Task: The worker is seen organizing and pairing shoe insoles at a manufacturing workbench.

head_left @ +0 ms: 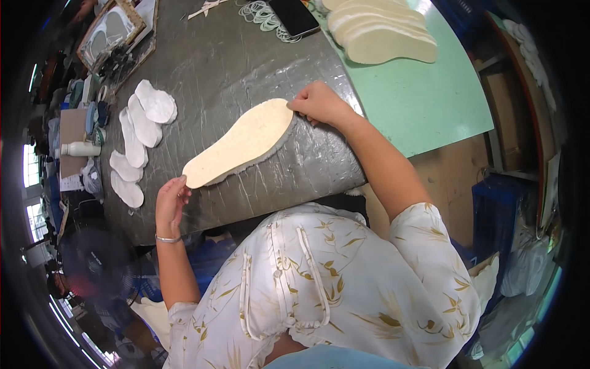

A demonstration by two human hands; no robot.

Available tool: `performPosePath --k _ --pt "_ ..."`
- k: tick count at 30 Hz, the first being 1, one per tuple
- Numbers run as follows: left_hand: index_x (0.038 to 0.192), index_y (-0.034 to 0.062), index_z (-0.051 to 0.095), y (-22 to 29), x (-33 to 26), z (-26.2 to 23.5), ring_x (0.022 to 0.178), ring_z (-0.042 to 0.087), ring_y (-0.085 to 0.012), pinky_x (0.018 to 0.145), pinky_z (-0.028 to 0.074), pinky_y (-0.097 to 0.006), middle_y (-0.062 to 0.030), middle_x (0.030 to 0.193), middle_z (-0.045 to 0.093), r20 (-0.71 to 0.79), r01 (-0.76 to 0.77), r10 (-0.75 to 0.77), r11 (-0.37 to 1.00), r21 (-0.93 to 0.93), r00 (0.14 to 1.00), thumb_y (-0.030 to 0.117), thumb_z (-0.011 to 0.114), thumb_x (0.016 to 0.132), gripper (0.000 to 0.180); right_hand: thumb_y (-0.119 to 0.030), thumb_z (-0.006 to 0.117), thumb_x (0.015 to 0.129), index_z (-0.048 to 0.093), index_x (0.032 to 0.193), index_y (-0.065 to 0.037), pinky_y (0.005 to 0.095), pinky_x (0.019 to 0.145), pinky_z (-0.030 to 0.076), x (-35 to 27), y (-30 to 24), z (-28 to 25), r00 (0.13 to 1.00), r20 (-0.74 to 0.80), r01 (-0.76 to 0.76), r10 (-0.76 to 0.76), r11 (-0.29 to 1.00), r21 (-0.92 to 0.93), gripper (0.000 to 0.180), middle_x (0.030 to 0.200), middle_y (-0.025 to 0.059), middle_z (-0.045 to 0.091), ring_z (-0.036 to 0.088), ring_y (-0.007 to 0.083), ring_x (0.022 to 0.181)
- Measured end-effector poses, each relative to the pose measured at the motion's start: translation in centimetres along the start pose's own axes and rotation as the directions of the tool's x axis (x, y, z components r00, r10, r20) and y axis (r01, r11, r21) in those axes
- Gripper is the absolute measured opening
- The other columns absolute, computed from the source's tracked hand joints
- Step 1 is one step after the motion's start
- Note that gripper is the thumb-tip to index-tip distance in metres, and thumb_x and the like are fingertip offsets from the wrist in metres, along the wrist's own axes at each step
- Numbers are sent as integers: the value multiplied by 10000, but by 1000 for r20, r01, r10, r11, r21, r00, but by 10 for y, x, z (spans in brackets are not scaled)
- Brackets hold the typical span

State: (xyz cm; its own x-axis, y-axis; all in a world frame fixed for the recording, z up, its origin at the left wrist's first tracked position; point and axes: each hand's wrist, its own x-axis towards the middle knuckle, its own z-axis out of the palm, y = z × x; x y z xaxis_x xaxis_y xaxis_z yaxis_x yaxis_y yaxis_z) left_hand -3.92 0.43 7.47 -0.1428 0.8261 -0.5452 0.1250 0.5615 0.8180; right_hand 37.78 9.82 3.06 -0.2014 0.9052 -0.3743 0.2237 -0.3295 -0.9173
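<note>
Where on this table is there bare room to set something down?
Bare grey wrap lies between the white cutouts and the insole both hands hold, and above it toward the phone. The green board below the insole stack is bare. The left edge is crowded.

A single view comes from a wide fisheye camera worn on the person's head, looking steeply down over the floral blouse (344, 289) at the grey desk (246, 55) close in front. Both forearms enter from the lower edge, the left hand (171, 203) and right hand (319, 103) near the middle of the picture. Straight edges bow toward the dark round rim, where the room shrinks away; the far desk edge lies at the top.
</note>
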Motion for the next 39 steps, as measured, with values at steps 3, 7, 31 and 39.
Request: performPosePath --k 3,7,31,39 --pt "877 91 640 -1 2 1 654 560 -76 556 388 -218 29 740 604 26 -7 7 1000 -3 1000 277 689 899 194 -162 688 785 655 730 62 292 425 467 1 -3 0 1000 -16 -19 19 1000 -5 233 582 81 592 537 142 449" --pt "881 89 640 -5 4 -1 666 563 -75 556 388 -217 25 749 606 36 -6 5 1000 3 999 299 683 906 216 -164 691 783 647 707 68 284 422 465 1 -4 0 999 -3 -34 34 999 6 248 584 84 597 542 137 451" --pt "1034 62 613 -25 11 14 737 630 -78 602 442 -199 -22 936 684 17 -6 8 994 -110 1000 325 612 962 273 -248 732 811 678 810 27 244 450 445 4 2 5 997 -61 -51 45 992 -112 281 644 29 590 523 91 505" --pt "1031 82 615 -28 9 16 784 629 -80 651 444 -210 -5 937 674 49 -2 6 996 -86 999 351 598 964 278 -266 721 817 686 791 7 233 470 453 3 1 8 997 -56 -55 47 988 -144 277 640 12 593 527 82 514"
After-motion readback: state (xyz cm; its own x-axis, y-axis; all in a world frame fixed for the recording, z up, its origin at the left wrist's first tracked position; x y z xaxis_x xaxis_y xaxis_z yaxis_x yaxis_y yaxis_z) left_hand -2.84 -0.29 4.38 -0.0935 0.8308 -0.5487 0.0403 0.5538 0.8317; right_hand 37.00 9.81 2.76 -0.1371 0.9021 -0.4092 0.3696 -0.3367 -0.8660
